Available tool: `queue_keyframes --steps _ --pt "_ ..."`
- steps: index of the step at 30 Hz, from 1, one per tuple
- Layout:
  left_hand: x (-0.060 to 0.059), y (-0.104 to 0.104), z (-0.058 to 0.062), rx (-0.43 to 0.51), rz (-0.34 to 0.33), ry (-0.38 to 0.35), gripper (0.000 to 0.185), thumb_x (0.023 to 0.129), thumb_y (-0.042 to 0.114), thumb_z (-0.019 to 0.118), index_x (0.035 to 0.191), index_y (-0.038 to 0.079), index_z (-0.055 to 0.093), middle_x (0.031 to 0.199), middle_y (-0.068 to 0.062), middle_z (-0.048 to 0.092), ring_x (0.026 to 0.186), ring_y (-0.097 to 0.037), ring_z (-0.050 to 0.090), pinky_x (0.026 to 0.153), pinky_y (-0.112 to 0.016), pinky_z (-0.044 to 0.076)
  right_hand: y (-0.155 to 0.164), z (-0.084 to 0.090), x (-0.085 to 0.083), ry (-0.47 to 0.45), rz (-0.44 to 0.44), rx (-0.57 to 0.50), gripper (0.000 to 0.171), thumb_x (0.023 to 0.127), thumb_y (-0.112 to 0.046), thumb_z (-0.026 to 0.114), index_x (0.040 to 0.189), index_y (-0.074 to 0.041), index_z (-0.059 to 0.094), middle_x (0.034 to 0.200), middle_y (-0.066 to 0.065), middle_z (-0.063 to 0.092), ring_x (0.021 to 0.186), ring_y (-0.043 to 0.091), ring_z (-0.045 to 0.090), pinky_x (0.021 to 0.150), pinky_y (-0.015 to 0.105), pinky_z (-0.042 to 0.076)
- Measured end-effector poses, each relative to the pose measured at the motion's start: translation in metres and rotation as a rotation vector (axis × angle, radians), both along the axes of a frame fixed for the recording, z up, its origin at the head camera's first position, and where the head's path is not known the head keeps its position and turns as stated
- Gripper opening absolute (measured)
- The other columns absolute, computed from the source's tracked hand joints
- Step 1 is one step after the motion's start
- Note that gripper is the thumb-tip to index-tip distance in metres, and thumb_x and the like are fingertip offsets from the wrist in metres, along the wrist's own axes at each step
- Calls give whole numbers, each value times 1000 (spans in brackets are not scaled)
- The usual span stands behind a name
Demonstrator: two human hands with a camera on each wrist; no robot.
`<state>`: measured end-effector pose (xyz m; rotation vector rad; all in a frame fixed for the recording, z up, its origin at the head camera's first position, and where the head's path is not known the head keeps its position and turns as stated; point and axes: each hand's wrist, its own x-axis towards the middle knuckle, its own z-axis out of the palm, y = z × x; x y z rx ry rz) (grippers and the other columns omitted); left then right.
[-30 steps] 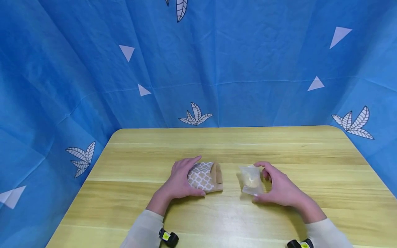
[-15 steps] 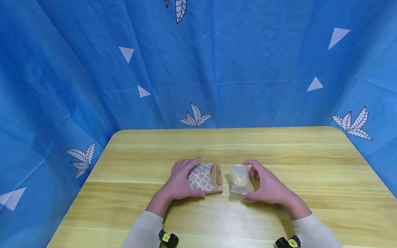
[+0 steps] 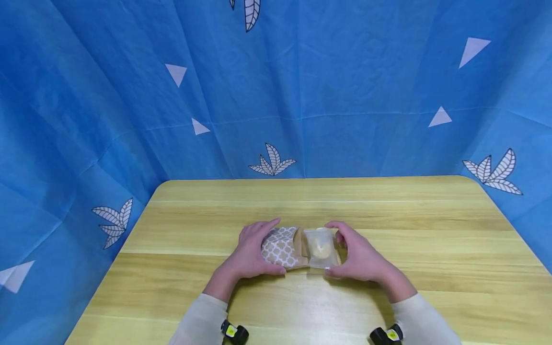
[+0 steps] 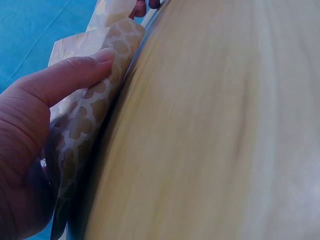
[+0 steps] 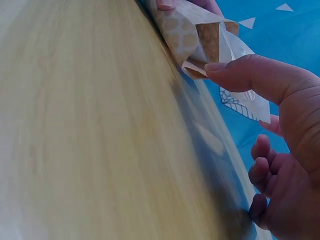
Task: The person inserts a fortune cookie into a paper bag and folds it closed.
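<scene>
A brown paper bag (image 3: 280, 247) with a white lattice print lies on its side on the table, its mouth gaping to the right. My left hand (image 3: 252, 251) grips it across the width, thumb on the near side and fingers on the far side. My right hand (image 3: 360, 254) pinches a small translucent packet (image 3: 320, 247) between thumb and index finger. Something pale and roundish shows inside the packet. The packet's left edge is right at the bag's mouth. In the right wrist view, the packet (image 5: 245, 102) hangs by the open paper mouth (image 5: 207, 42), and the other fingers curl loosely below.
The wooden table (image 3: 207, 211) has rounded back corners. Behind it and along the sides hangs a blue curtain (image 3: 345, 86) with white leaves and triangles. A small black wrist camera (image 3: 235, 331) sits on the left sleeve, another (image 3: 386, 334) on the right.
My right hand has carried the packet leftward across the table, from a gap beside the bag up to its mouth. The left hand and the bag have stayed in place.
</scene>
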<state>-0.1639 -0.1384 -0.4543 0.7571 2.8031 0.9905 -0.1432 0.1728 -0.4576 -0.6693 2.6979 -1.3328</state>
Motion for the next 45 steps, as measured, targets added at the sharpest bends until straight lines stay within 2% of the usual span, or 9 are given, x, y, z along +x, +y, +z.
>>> queue_keyframes --steps 9,18,25,32,36,45 --pt "1 1 1 -19 14 -28 119 58 54 92 157 25 33 148 0 42 138 -24 30 115 -49 10 -13 1 -4 -15 -12 41 105 55 -24 97 143 -12 41 101 8 50 87 23 49 77 37 46" --pt "-1 1 0 -24 7 -3 120 57 55 92 157 26 33 147 0 43 138 -25 31 115 -48 10 -18 6 -8 -38 6 15 110 53 -23 98 145 -12 38 103 5 50 89 24 50 78 39 47" --pt "-2 1 -1 -23 2 -9 119 58 55 92 157 26 33 148 0 42 138 -25 31 115 -50 9 -19 7 -10 -26 1 44 110 53 -22 98 145 -10 40 102 7 51 86 24 50 77 39 46" --pt "-3 1 -3 -15 -11 21 120 57 54 93 157 24 34 147 -2 44 137 -27 32 115 -51 11 -19 8 -9 28 -40 127 109 51 -29 98 144 -13 42 101 5 52 85 22 50 76 40 46" --pt "-3 2 -2 -6 -12 17 119 57 54 93 156 24 35 146 -1 44 137 -26 32 115 -51 10 -21 9 -9 52 -29 155 110 52 -35 98 144 -15 43 101 2 53 89 19 50 79 43 43" --pt "-2 4 -2 -9 -6 3 120 56 55 93 157 26 35 146 1 44 137 -23 32 115 -48 9 -27 7 -10 25 -18 149 114 49 -46 98 144 -16 45 102 -1 53 95 18 50 87 49 37"
